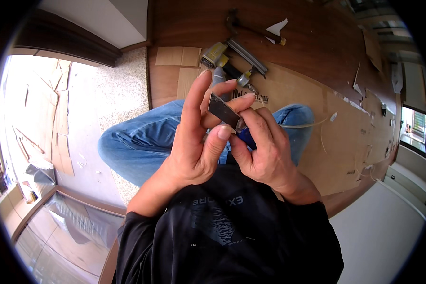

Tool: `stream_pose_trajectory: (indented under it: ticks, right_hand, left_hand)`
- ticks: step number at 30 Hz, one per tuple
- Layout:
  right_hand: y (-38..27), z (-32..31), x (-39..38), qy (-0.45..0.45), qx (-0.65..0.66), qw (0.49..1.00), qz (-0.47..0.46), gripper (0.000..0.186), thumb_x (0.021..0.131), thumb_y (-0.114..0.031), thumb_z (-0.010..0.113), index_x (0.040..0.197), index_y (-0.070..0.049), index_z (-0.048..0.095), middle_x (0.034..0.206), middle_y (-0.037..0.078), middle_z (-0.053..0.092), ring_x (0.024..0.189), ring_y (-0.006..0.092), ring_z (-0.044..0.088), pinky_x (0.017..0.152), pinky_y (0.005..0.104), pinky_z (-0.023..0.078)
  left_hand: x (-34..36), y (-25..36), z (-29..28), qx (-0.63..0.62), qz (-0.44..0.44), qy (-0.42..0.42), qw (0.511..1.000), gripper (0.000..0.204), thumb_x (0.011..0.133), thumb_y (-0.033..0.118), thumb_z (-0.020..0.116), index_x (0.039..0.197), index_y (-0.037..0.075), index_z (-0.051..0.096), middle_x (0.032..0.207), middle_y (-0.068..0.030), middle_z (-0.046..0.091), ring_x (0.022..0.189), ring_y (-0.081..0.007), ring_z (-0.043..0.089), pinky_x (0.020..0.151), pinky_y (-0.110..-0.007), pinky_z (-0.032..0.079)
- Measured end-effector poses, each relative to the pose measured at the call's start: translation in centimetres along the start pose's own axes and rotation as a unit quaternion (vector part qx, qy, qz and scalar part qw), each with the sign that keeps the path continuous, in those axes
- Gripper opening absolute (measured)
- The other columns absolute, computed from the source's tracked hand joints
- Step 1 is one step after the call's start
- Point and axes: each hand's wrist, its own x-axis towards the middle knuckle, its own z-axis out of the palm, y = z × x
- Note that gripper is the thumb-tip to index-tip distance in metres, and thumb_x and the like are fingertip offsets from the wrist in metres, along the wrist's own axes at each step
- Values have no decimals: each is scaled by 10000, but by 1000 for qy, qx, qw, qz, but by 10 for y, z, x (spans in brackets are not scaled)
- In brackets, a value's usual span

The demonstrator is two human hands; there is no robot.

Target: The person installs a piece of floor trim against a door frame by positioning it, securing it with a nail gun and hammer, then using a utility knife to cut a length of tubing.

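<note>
One dark flat plate point(223, 112) between left hand point(192, 144) and right hand point(266, 147). Left: fingers spread, partly behind the plate, thumb by its lower end; cannot tell if pinching it. Right: closed on a blue piece point(246, 138) just beside the plate's lower end. Beyond the plate, a nail gun point(216, 55).

Blue and black at centre, speckled cream stone point(124, 90) at upper left
Dark grey plate point(223, 111), blue grip point(246, 137), faded blue jeans point(136, 142), black grey-printed shirt point(265, 227); yellow-and-grey nail gun point(217, 56) at upper centre.
</note>
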Motion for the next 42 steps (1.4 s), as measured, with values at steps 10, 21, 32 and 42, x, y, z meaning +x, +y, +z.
stream_pose_trajectory:
  ticks: [10, 21, 32, 42]
  right_hand:
    - [-7, 3, 4, 21, -20, 1000, 9, 535, 841, -116, 807, 1317, 7, 598, 968, 126, 631, 744, 283, 679, 632, 372, 565]
    - [-7, 7, 6, 29, -26, 999, 17, 504, 875, -129, 790, 1309, 25, 586, 977, 148, 640, 763, 298, 685, 654, 378, 569]
    - [-5, 4, 8, 17, 40, 999, 11, 510, 840, -90, 789, 1304, 6, 600, 1029, 135, 647, 788, 298, 689, 660, 377, 573]
    - [-7, 7, 6, 42, 4, 999, 16, 509, 848, -94, 796, 1310, 4, 606, 1025, 131, 645, 809, 290, 698, 672, 371, 576]
  left_hand:
    - [-4, 0, 2, 11, -27, 43, 999, 734, 1111, 214, 510, 1626, -68, 69, 1352, -219, 684, 1463, -353, 461, 1209, -466, 354]
    - [-1, -5, -4, 55, 7, 54, 997, 720, 1068, 67, 567, 1637, -34, 138, 1289, -186, 726, 1423, -318, 523, 1098, -376, 488]
    - [1, -4, -3, 62, 9, 18, 998, 757, 1106, 237, 527, 1624, -72, 69, 1419, -222, 642, 1472, -346, 461, 1222, -452, 331]
    - [-1, -5, 1, 19, -19, 55, 998, 769, 1078, 206, 590, 1614, -92, 126, 1325, -212, 703, 1443, -368, 496, 1219, -473, 339]
